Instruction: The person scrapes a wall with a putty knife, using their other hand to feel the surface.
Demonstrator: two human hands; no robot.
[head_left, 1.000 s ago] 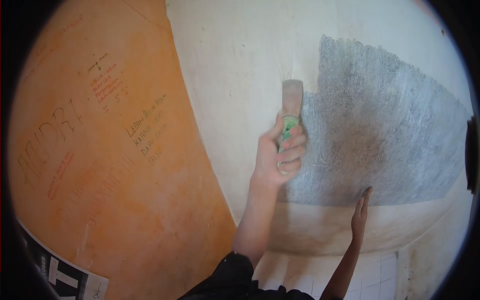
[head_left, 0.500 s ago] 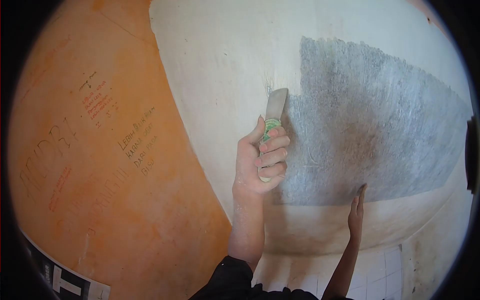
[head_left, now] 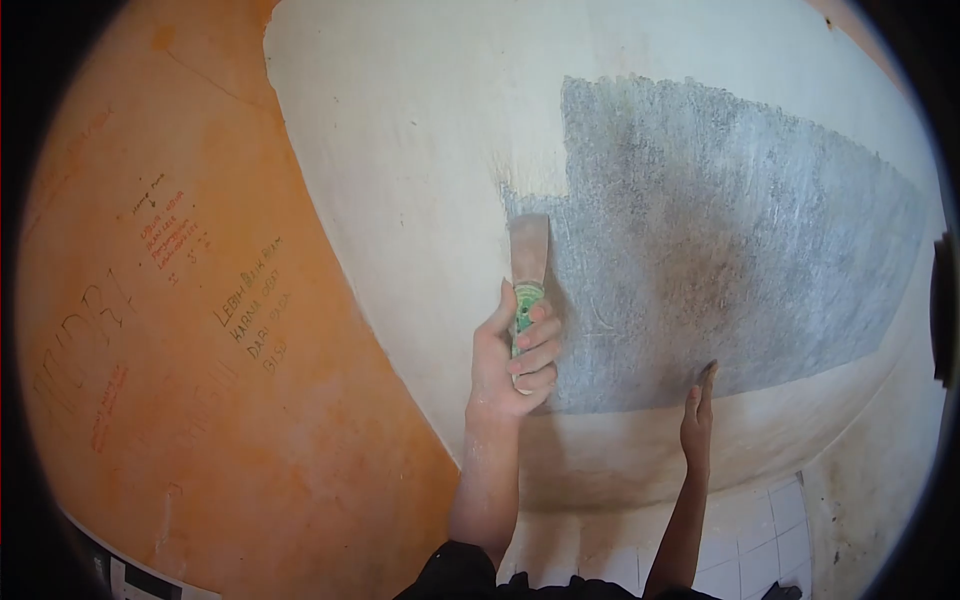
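My left hand (head_left: 515, 360) is wrapped around the green handle of a putty knife (head_left: 530, 250), palm side towards me. The knife's broad metal blade points up and lies at the wall, over the left part of a rough grey patch (head_left: 660, 240). A stepped strip of grey shows just above the blade tip. Lower right, my right hand (head_left: 698, 410) is held up with its fingers stretched out, at the lower edge of the grey patch. Nothing shows in it. White wall coating (head_left: 420, 130) surrounds the patch.
An orange wall (head_left: 330, 450) with handwritten words stands on the left, meeting the white surface along a slanting edge. White tiles (head_left: 740, 550) are at the bottom. A dark object (head_left: 940, 310) sits at the right edge, and a black-and-white item (head_left: 130, 580) at lower left.
The putty knife in my left hand has moved down the wall, and the grey area now reaches further left above it. The view has shifted slightly right. My right hand stays near the patch's lower edge.
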